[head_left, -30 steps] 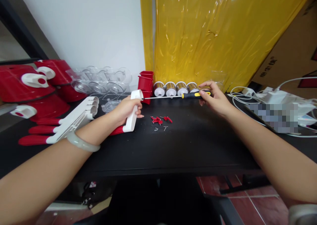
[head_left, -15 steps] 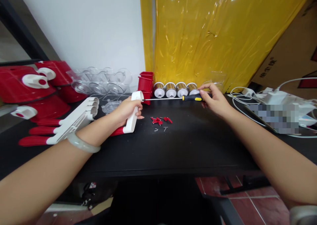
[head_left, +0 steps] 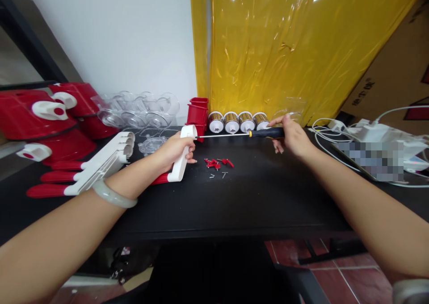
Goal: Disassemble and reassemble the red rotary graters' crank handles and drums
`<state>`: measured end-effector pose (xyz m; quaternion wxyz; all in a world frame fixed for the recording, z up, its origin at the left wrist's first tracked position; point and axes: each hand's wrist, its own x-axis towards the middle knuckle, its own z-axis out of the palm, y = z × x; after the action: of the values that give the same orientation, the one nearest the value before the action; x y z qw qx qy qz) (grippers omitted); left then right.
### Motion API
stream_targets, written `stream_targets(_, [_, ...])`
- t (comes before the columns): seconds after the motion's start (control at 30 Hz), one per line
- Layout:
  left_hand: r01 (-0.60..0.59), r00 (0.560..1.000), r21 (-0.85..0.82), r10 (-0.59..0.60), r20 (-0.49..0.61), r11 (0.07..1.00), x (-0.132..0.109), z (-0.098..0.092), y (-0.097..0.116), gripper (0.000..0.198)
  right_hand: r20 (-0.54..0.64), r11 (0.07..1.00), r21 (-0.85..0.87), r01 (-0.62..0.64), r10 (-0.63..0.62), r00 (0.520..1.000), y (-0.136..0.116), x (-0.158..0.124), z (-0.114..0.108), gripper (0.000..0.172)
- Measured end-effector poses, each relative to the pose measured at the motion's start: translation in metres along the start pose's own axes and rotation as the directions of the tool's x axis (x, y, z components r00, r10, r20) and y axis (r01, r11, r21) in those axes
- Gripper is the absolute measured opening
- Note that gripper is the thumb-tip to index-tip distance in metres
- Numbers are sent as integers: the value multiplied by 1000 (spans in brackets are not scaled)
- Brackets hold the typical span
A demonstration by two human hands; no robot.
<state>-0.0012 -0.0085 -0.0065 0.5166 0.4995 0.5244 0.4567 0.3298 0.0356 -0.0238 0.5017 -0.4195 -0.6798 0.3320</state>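
My left hand [head_left: 176, 150] is wrapped round a white plastic handle [head_left: 181, 168] with a red grip [head_left: 161, 178], holding it tilted just over the table. A long screwdriver [head_left: 266, 133] with a black and yellow handle lies level between my hands. Its tip meets the upper end of the white handle by my left thumb; any screw there is too small to make out. At the other end, my right hand [head_left: 293, 134] has its fingers loosely around the screwdriver's handle. Small red plastic pieces [head_left: 217, 163] and a few screws [head_left: 224, 175] lie on the black table [head_left: 254, 206] below.
Several similar red-and-white handles [head_left: 97, 174] lie at the left, beside red housings [head_left: 56, 121]. Clear plastic parts [head_left: 134, 110], red hoppers [head_left: 197, 112] and several metal drums [head_left: 231, 122] line the back. White cables [head_left: 321, 134] and a tablet [head_left: 372, 161] occupy the right.
The screwdriver's handle has turned, its yellow patch now out of sight. My right hand has rolled with it and its fingers have shifted. My left hand holds almost the same position.
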Motion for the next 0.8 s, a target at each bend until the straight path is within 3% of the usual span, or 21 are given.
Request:
stream_targets(0.13, [-16,1000,-1,16,2,1000,0,0,1,37,-54,996,-6,87,-88,995,-1,0,1,43])
stream_targets(0.23, [-12,1000,-16,12,-2,1000,0,-1,1,37,-54,986,106,128,-123,991,-3,-1,2,45])
stream_targets(0.4, [8,1000,15,-8,3,1000,-1,2,1,38,7,983,167,77,-79,997,-7,-1,1,45])
stream_targets(0.57, [2,1000,7,-2,-8,1000,-2,2,1,36,20,999,52,14,-15,1000,-2,3,-2,53])
stream_targets(0.67, [-5,1000,9,5,-9,1000,0,0,1,35,9,997,-59,53,-52,999,0,2,-3,47])
stream_targets(0.8, [-10,1000,-12,10,-11,1000,1,-2,0,34,-14,995,50,90,-89,996,-2,-1,-3,40])
